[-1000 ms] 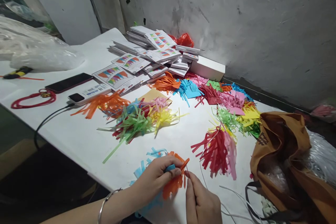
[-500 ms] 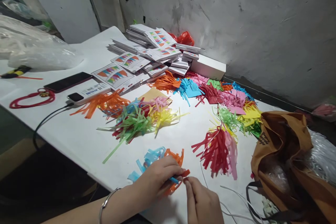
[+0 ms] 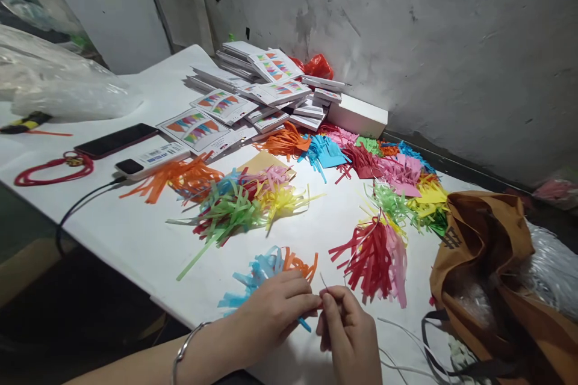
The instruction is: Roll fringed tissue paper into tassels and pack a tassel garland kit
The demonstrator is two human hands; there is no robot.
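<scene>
My left hand (image 3: 280, 307) is closed around paper tassels near the table's front edge. A light blue tassel (image 3: 257, 280) fans out behind the fingers, with an orange tassel (image 3: 303, 263) beside it. One blue strip sticks out below the fingertips. My right hand (image 3: 350, 325) pinches a thin white string (image 3: 323, 280), whose short end points up from the fingertips. Both hands' fingertips meet, so the spot where string and tassels come together is hidden. Just beyond my right hand lies a bunch of dark red tassel (image 3: 371, 255) and pink tassel (image 3: 397, 271).
Green, orange and yellow tassels (image 3: 232, 207) lie mid-table. Printed cards (image 3: 221, 105) are stacked at the back beside a white box (image 3: 359, 115). At left are a phone (image 3: 116, 140), a red cord (image 3: 54, 171) and a power bank (image 3: 156, 159). A brown bag (image 3: 483, 240) stands at right.
My right hand has risen slightly and now pinches the string with its end upright at my left fingertips. The orange strips that showed beneath my left hand are now hidden.
</scene>
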